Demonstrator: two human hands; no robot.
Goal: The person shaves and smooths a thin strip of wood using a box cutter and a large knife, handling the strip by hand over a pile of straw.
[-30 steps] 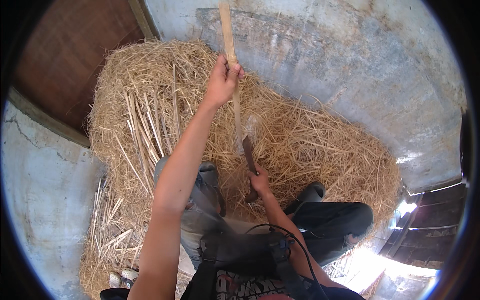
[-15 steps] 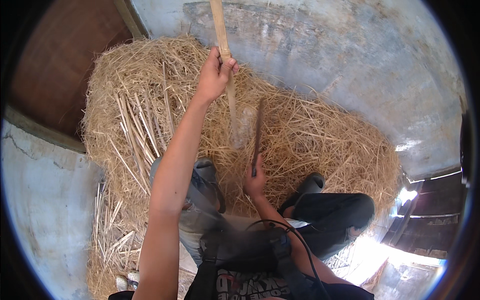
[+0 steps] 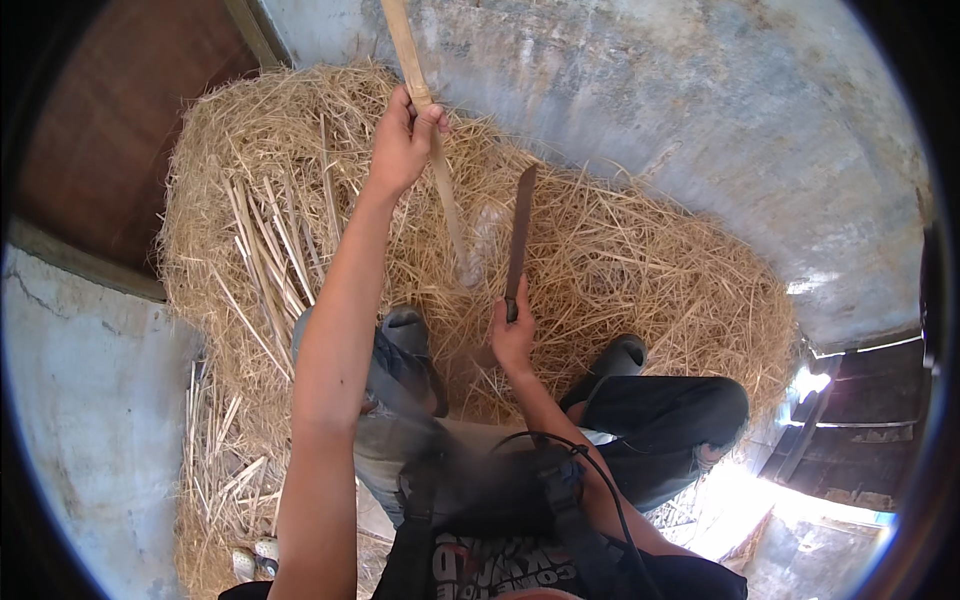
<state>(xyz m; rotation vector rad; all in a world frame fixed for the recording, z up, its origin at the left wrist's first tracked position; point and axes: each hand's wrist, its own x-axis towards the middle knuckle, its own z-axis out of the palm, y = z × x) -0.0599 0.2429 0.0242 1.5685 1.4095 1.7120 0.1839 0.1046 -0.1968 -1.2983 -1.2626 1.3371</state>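
Note:
My left hand [image 3: 402, 140] is closed round a long pale bamboo strip [image 3: 403, 45], stretched out far ahead of me. The strip's upper part runs out past the top of the view, and its lower end slants down to a whitish, unclear patch [image 3: 476, 262] in the straw. In my right hand [image 3: 514, 335] is a machete [image 3: 520, 225] with a dark handle and a long brown, rusty-looking blade. The blade points up and away, to the right of the bamboo strip and apart from it.
Dry straw [image 3: 640, 260] is heaped round my feet. Several split bamboo strips [image 3: 268, 245] lie on its left side, with more pieces [image 3: 215, 430] lower left. A worn grey-blue wall [image 3: 680, 110] curves behind. A black cable [image 3: 610, 490] hangs by my right arm.
My left hand and the bamboo strip have shifted left and slightly up. The machete has risen a little, its blade now turned to show more of its flat side.

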